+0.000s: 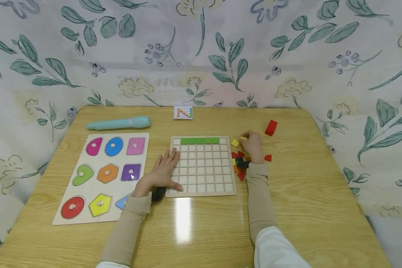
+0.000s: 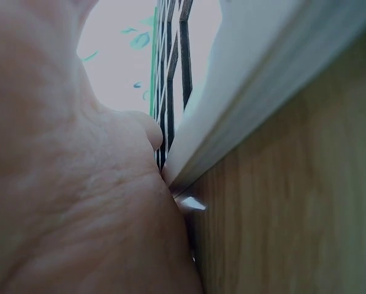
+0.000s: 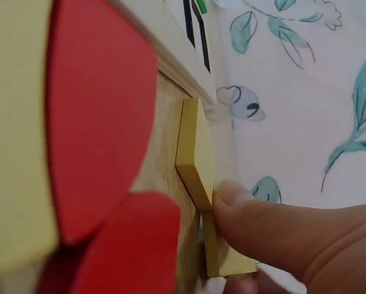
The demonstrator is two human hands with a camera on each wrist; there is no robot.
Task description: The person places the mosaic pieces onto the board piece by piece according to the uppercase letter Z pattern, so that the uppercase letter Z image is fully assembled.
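Observation:
A wooden grid board (image 1: 204,167) lies mid-table in the head view, with a row of green square tiles (image 1: 200,141) along its far edge. My left hand (image 1: 162,171) rests with spread fingers on the board's left edge. Right of the board, my right hand (image 1: 252,146) pinches a yellow tile (image 3: 228,254), thumb against it in the right wrist view. Another yellow tile (image 3: 197,156) lies right beside it on the table. Red, yellow and orange pieces (image 1: 241,176) lie loosely beneath the right wrist. In the left wrist view, palm and board edge (image 2: 232,98) fill most of the picture.
A shape puzzle board (image 1: 98,150) with knobbed pieces lies at left, below a turquoise pen-like object (image 1: 118,123). A small pattern card (image 1: 183,112) lies at the back. A red block (image 1: 271,127) and a red piece (image 1: 268,158) lie at right. Floral cloth (image 1: 201,52) hangs behind.

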